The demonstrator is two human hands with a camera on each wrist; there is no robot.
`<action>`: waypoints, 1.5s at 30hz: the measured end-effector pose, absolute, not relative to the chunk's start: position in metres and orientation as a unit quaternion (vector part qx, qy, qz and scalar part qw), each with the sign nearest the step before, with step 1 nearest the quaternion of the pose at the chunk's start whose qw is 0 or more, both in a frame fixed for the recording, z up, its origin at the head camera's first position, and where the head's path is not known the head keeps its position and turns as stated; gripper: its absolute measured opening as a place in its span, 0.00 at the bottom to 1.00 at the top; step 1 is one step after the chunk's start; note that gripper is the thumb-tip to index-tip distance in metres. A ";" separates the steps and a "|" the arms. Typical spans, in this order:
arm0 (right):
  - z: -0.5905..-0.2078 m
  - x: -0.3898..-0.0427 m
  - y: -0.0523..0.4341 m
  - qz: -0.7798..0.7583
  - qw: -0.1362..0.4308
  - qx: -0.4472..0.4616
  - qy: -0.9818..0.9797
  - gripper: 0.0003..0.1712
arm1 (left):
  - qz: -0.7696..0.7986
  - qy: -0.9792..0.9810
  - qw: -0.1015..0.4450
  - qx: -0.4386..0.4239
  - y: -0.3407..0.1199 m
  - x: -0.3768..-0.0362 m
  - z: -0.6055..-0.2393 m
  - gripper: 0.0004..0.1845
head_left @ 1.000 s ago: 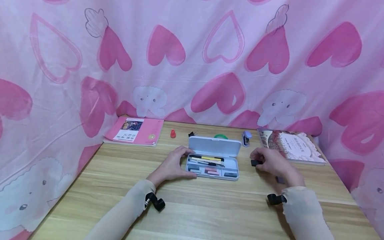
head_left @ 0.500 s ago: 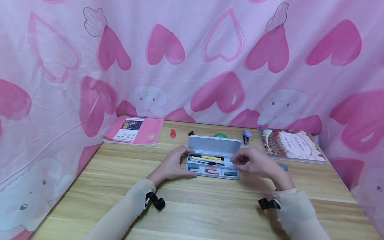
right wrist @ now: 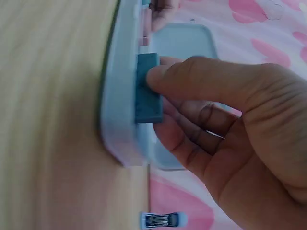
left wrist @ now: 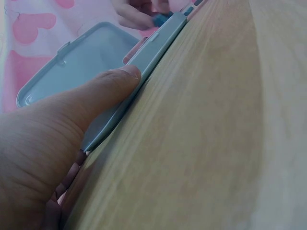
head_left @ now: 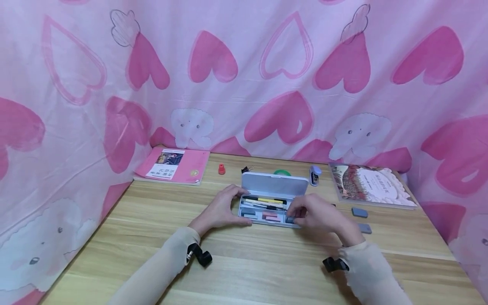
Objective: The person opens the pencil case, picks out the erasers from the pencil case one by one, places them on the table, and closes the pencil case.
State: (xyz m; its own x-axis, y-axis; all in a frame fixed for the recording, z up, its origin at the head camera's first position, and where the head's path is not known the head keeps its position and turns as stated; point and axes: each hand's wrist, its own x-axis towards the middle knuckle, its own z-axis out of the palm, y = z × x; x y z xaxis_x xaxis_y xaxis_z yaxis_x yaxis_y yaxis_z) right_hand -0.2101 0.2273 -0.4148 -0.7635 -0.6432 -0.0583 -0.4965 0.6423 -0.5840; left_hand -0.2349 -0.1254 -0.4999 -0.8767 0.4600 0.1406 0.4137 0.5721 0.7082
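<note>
An open pale blue-grey pencil case (head_left: 273,184) lies on the wooden table, its lid raised at the back. Pens and pencils (head_left: 264,203) fill the long rear compartment. Small grey and pink erasers (head_left: 270,216) lie in the front compartments. My left hand (head_left: 219,209) grips the case's left end, thumb (left wrist: 117,79) along the front wall. At the right front compartment, my right hand (head_left: 318,213) pinches a dark blue-green eraser (right wrist: 147,96) between thumb and fingers. In the right wrist view this eraser stands partly above the case wall.
Two blue-grey erasers (head_left: 359,212) lie right of the right hand; a dark bit shows just behind it. A stapler (head_left: 314,176), green tape roll (head_left: 282,172), binder clip (head_left: 245,170) and red piece (head_left: 221,169) stand behind. Books (head_left: 175,165) lie at both back corners.
My right hand has moved left from a dark block on the table to the case's right front compartment and now pinches an eraser there. The left hand keeps its grip.
</note>
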 end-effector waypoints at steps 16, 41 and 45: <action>-0.410 -0.194 0.308 -0.249 0.031 -0.212 0.945 0.15 | 0.396 0.886 0.031 0.240 -0.127 -0.234 -0.505 0.52; -0.432 -0.188 0.323 -0.266 0.078 -0.201 0.939 0.19 | 0.395 0.883 0.027 0.252 -0.125 -0.235 -0.502 0.52; -0.419 -0.193 0.315 -0.294 -0.002 -0.243 0.924 0.18 | 0.398 0.881 0.025 0.253 -0.126 -0.235 -0.502 0.52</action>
